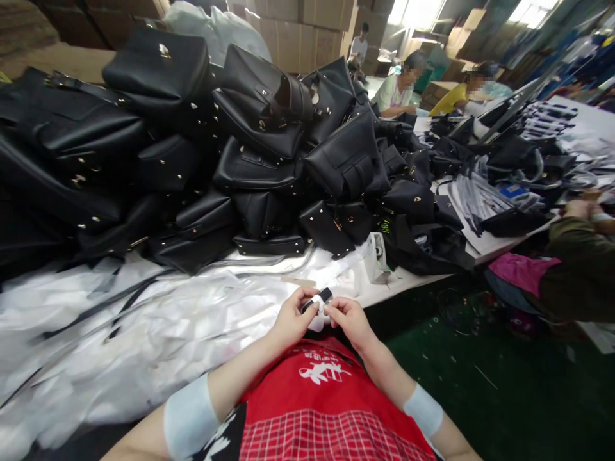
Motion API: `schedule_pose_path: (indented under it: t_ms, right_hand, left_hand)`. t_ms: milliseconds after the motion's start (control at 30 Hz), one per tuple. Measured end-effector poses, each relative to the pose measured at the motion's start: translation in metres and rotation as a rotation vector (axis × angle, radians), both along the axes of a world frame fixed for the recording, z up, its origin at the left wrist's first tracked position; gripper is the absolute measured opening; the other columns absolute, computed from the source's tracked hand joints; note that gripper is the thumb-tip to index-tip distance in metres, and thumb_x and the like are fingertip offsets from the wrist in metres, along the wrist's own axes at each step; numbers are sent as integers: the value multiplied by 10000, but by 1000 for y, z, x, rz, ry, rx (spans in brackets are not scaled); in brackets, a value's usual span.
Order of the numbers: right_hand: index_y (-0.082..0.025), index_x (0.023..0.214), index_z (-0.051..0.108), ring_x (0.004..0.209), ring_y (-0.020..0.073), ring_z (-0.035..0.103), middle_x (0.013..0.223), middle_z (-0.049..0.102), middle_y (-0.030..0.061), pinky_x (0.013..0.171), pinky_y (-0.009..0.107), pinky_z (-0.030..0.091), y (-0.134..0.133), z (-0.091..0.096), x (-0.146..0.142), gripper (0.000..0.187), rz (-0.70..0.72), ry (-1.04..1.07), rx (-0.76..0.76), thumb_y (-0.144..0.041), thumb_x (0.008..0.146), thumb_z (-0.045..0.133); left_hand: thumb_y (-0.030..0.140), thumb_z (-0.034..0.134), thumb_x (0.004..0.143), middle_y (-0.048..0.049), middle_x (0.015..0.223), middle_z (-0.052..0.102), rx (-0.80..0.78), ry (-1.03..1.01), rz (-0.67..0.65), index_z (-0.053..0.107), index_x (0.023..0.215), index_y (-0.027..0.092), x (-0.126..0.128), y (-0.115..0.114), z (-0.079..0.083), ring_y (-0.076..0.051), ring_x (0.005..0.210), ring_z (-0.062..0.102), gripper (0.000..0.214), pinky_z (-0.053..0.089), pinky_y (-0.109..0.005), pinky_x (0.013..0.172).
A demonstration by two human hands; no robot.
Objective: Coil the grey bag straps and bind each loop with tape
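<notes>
Just above the red apron, my left hand is closed around a short black strap piece. A white wrapping, thin like paper or foam, goes around part of that piece and hangs below it. The fingers of my right hand are pinched at the right edge of the white wrapping, close to my left thumb. Whether the right fingertips also touch the black piece is hidden. Both hands are in front of the table's near edge.
Black handbags with gold fittings are piled across the table. White wrapping sheets cover its left front. A grey-white tape dispenser stands near the edge. A person's sleeve is at right, beside plastic-wrapped straps; other people sit farther back.
</notes>
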State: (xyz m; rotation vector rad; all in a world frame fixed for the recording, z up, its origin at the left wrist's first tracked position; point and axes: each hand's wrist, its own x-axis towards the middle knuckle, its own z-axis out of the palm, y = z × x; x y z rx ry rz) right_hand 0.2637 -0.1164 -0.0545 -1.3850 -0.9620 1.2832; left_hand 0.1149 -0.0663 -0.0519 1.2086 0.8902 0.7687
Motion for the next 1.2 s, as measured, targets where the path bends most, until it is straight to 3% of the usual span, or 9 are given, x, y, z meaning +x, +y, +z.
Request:
schedule_pose_path:
  t_ms: [300,467,567,700,767,900,1033,1100,1200]
  right_hand:
    - [-141,619,632,378,64,397,410,494,-49,419,205,298,-2,-3,-30,390,65,-11,-84,-516,712,691]
    - [-125,761,683,474,79,527,559,622,-14,507,208,416,0,1,-41,377,191,120,-136,-489,681,735]
    - [-120,821,701,547,93,584,672,675,18,559,218,452,2,4,-50,420,186,203,-143,-491,635,767]
    - [-113,761,707,528,98,573,635,655,25,536,221,440,7,2,-63,443,76,221,-64,-531,626,761]
    - [-111,697,696,495,111,562,591,634,24,508,232,431,10,-2,-64,447,16,233,-72,-525,565,797]
    - [-120,609,668,488,117,531,547,592,11,526,251,430,6,-1,-56,368,-77,341,-55,-424,501,845]
    - [-149,950,699,800,168,594,875,654,48,778,291,459,-3,15,-39,419,-23,543,122,-337,588,794]
    - [-163,1023,670,853,184,584,935,634,50,796,308,458,-3,17,-22,434,-41,446,138,-325,632,768]
    - [-158,904,677,883,201,565,943,602,63,810,322,457,2,12,26,253,-237,-62,214,-329,720,703]
  left_hand:
    - [369,638,787,-56,881,661,40,-38,1,568,995,151,-34,-6,-5,-169,787,621,309,492,-294,720]
    - [399,617,807,-44,777,664,117,64,148,598,921,142,-44,-7,-1,-162,705,617,283,493,-282,670]
    - [383,569,842,-45,793,675,282,164,239,632,869,156,-50,-9,7,-176,748,627,237,501,-298,710]
    - [325,567,855,-48,891,664,697,269,232,670,874,202,-54,-13,18,-190,856,623,161,499,-315,787]
    - [309,567,857,-39,914,654,824,265,221,665,901,226,-53,-12,19,-180,859,627,136,510,-293,770]
    - [348,563,856,-38,946,643,924,249,193,651,923,246,-41,-11,15,-182,867,642,150,541,-288,756]
    - [405,545,855,-70,1079,628,875,319,214,658,974,253,-22,-8,3,-233,998,632,224,550,-383,847]
    - [417,555,840,-82,1161,604,837,357,167,665,1009,258,-13,-5,-7,-257,1070,611,257,536,-427,897]
    - [419,553,834,-88,1204,591,730,380,105,661,1044,253,-1,-1,-24,-260,1093,610,289,546,-419,899]
